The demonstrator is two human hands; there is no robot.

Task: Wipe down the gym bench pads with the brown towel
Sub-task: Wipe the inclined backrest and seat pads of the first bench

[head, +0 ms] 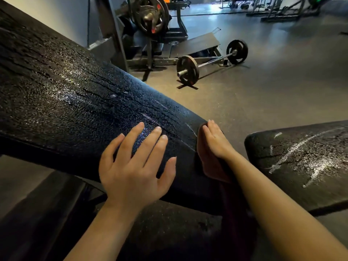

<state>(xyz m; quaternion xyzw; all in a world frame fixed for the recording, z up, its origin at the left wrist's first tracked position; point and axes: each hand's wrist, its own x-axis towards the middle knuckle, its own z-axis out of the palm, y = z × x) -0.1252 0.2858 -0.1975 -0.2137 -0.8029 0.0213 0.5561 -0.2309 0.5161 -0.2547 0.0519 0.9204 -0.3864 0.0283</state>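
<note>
Pressing the brown cloth towel [209,162] flat-fingered against the long black textured bench pad's [75,102] end, the right hand [216,140] worked; left hand [135,166] lay splayed beside it, droplets beyond both, and the smeared second black pad [301,162] rightward awaited wiping.

Gym floor, free-weights area.
Loaded barbell [211,63] lying on grey rubber flooring [282,87], plate-loaded machine [150,17] by the wall, worn black bench pads [75,102] up close, more steel frames [282,10] across the room.

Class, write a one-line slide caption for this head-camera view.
Right hand presses the brown towel against the back pad end; left hand rests open on it.
</note>
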